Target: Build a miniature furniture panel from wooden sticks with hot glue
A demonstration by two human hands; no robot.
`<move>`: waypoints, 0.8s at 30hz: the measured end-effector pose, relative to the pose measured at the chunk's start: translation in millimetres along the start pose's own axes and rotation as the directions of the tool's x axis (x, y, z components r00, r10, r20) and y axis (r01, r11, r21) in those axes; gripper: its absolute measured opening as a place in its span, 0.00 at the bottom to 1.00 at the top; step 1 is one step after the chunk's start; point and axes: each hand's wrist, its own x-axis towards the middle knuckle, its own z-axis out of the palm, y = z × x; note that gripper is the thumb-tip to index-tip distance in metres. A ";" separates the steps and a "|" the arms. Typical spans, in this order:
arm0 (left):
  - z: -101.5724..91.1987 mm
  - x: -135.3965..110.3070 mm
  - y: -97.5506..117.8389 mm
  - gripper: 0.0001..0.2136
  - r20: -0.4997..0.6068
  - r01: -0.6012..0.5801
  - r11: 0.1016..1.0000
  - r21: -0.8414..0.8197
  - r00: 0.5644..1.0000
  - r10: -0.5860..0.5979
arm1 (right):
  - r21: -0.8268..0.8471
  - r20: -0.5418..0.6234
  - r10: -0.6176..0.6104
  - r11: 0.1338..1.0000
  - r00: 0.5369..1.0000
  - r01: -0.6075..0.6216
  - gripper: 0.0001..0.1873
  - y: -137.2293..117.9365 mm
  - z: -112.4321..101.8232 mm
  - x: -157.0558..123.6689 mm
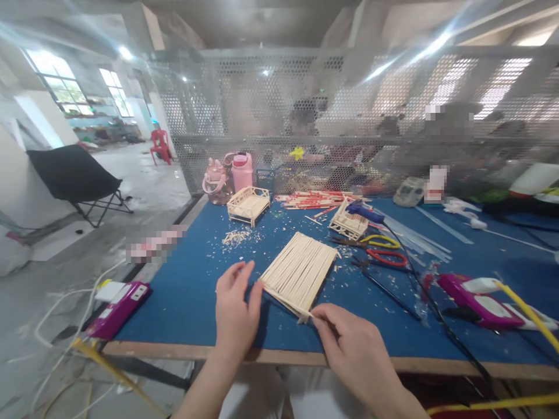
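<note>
A rectangular panel of pale wooden sticks laid side by side is on the blue table in front of me. One thin stick runs along its near edge. My right hand pinches that stick's right end between thumb and fingers at the near corner. By the panel's left corner is my left hand, its fingers apart and the thumb close to the edge; whether it touches is hard to tell. Behind the panel stands a small bed-like frame of sticks. A second small stick model sits to the right.
A blue glue gun leans on the second model. Yellow-handled pliers, red-handled pliers, clear glue sticks and red-tipped sticks lie around. Purple power strips flank the table. A mesh divider rises behind, people beyond.
</note>
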 end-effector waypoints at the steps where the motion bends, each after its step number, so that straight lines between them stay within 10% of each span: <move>1: -0.8 -5.2 7.9 0.12 0.016 -0.166 0.985 0.055 0.986 0.165 | -0.006 -0.003 -0.056 0.998 0.998 0.056 0.13 -0.5 -4.0 1.2; 3: -2.7 -14.2 24.4 0.10 0.154 -0.491 0.859 0.143 0.869 0.471 | -0.022 -0.002 -0.162 0.986 0.987 0.162 0.12 -1.2 -12.4 3.8; 6: -4.8 -18.5 42.8 0.11 0.365 -0.673 0.729 0.122 0.714 0.598 | -0.056 -0.017 -0.260 0.964 0.965 0.259 0.12 -1.3 -22.4 6.9; 13: -4.4 -10.6 51.4 0.11 0.534 -0.697 0.714 0.063 0.628 0.566 | -0.010 0.008 -0.346 0.938 0.938 0.346 0.14 8.3 -30.4 4.4; 16: -7.6 -11.1 49.4 0.12 0.570 -0.483 0.876 -0.011 0.716 0.402 | 0.058 0.090 -0.185 0.982 0.979 0.180 0.10 32.9 -41.9 10.4; 19: -10.1 -8.2 44.6 0.12 0.525 0.041 0.988 -0.146 0.850 0.042 | -0.250 0.051 0.360 0.908 0.932 -0.337 0.13 74.1 -52.7 20.5; 24: -6.7 -1.0 37.3 0.17 0.563 0.421 0.856 -0.300 0.802 -0.197 | -0.355 0.029 0.552 0.785 0.833 -0.507 0.12 121.9 -48.8 24.8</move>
